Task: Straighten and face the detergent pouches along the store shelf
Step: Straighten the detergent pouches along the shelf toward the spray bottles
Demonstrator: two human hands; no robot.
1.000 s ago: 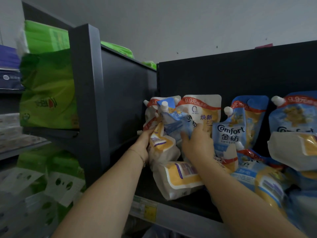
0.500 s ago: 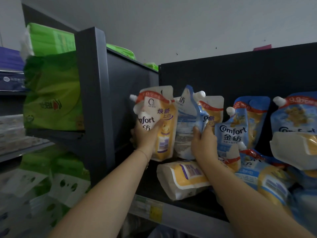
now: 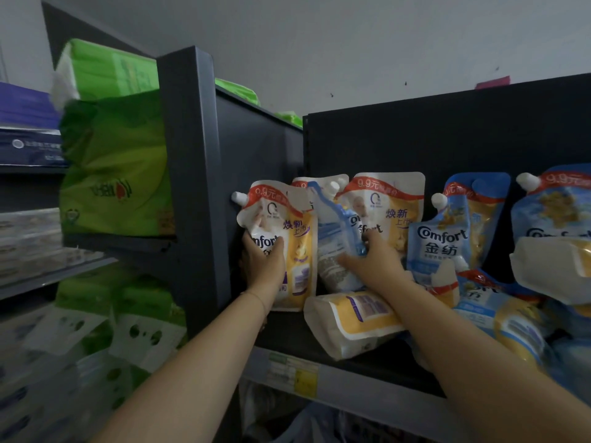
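A second ago the pouches at this end were a crumpled bunch under both your hands. Now your left hand [image 3: 263, 266] has the yellow Comfort pouch [image 3: 292, 231] upright, label facing out, with its spout just beside the shelf's grey side panel [image 3: 192, 187]. Your fingers and thumb are wrapped round its lower left part, so it is held rather than standing by itself. Your right hand [image 3: 375, 266] is curled round the lower part of the blue pouch [image 3: 332, 231], which has risen out of the bunch but is turned edge-on, showing its back print and not its face. It stands between the pouch in your left hand and a second yellow pouch [image 3: 393, 209], which stands faced behind it. That likely puts the left end one pouch nearer to faced, with the blue one needing a twist toward you next. A toppled yellow pouch [image 3: 351, 321] lies flat near the front of the shelf [image 3: 367, 383], just below your right wrist, and it probably needs standing up too. More pouches further right are leaning or lying down.
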